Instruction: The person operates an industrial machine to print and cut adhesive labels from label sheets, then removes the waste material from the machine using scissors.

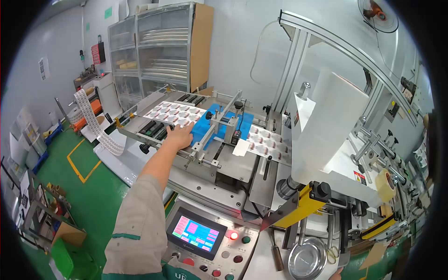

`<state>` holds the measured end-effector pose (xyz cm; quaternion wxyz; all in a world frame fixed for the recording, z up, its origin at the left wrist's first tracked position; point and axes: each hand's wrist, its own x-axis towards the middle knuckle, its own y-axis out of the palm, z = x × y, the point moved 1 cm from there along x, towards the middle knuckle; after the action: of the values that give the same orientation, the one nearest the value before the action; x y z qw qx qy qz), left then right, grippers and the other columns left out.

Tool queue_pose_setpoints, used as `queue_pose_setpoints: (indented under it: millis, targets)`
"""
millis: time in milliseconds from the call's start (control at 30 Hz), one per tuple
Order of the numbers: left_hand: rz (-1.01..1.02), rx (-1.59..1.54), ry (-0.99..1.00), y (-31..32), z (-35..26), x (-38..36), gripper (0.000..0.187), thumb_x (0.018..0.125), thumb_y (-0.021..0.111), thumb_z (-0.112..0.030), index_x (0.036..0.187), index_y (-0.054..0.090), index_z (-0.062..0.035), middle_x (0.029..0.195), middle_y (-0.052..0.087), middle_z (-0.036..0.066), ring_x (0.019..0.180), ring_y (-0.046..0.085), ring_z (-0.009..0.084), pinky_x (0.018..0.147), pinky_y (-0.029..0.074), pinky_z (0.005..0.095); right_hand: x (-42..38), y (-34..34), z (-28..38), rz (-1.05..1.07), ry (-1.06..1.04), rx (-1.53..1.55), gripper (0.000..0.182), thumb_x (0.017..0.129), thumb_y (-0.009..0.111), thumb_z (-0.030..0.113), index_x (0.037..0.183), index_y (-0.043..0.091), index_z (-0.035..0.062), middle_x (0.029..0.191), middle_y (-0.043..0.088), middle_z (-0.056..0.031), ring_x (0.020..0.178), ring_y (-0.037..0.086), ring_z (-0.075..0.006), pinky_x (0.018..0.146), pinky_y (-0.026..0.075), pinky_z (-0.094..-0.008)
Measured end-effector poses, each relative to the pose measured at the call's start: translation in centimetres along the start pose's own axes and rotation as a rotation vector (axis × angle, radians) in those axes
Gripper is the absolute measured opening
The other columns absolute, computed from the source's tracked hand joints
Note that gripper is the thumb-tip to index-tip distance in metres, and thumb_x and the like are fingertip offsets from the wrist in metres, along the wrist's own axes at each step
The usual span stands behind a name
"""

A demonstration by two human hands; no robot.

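My left hand [180, 136] reaches forward from a grey sleeve with green trim and lies flat, fingers out, on the printed label web [170, 113] on the machine bed. Its fingertips touch the web's near edge, right beside the blue plate [204, 130] and the metal clamp bar [224, 123]. The web of red and white labels continues past the clamp [268, 142] toward a large white roll [329, 135]. My right hand is out of sight.
Below my arm a control panel holds a touch screen [196, 233] and a lit red button [233, 235]. A metal bowl [307, 259] and a tape roll [385, 179] sit at the right. A label strip [93, 123] hangs at the left; a cabinet [154, 51] stands behind.
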<state>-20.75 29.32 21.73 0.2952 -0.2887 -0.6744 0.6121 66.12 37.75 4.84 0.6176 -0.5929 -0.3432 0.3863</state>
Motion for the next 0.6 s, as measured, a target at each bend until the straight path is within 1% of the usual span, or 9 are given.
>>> queue_pose_setpoints:
  millis: [200, 500, 567, 600]
  targets:
    - [0.036, -0.017, 0.003, -0.4, -0.1, 0.2, 0.057, 0.088, 0.035, -0.028, 0.143, 0.019, -0.0231, 0.141, 0.037, 0.002, 0.133, 0.026, 0.0330, 0.106, 0.014, 0.0610, -0.5, -0.6, 0.1, 0.001, 0.009, -0.015, 0.057, 0.094, 0.033, 0.048, 0.126, 0.050, 0.0044, 0.110, 0.058, -0.0186, 0.100, 0.053, -0.0334, 0.087, 0.043, -0.0428]
    - [0.007, -0.037, 0.021, 0.0, 0.2, 0.2, 0.054, 0.089, 0.035, -0.026, 0.141, 0.021, -0.0214, 0.139, 0.040, 0.005, 0.131, 0.030, 0.0346, 0.104, 0.016, 0.0631, -2.3, -1.8, 1.1, -0.039, 0.023, -0.038, 0.058, 0.093, 0.033, 0.051, 0.124, 0.052, 0.0054, 0.105, 0.061, -0.0184, 0.095, 0.057, -0.0341, 0.083, 0.046, -0.0433]
    - [0.002, -0.050, 0.032, 0.1, 0.2, 0.3, 0.054, 0.089, 0.035, -0.026, 0.141, 0.021, -0.0207, 0.139, 0.040, 0.005, 0.131, 0.030, 0.0348, 0.104, 0.016, 0.0633, -3.5, -2.6, 1.6, -0.117, 0.018, -0.050, 0.059, 0.093, 0.033, 0.052, 0.124, 0.053, 0.0056, 0.104, 0.062, -0.0184, 0.094, 0.057, -0.0342, 0.082, 0.047, -0.0434]
    - [-0.006, -0.050, 0.034, 0.0, 0.2, 0.2, 0.054, 0.089, 0.035, -0.027, 0.141, 0.021, -0.0209, 0.139, 0.040, 0.005, 0.131, 0.029, 0.0348, 0.104, 0.016, 0.0629, -0.4, 0.6, -0.7, -0.496, -0.131, -0.155, 0.057, 0.093, 0.035, 0.050, 0.125, 0.052, 0.0063, 0.103, 0.062, -0.0173, 0.092, 0.058, -0.0335, 0.081, 0.047, -0.0440]
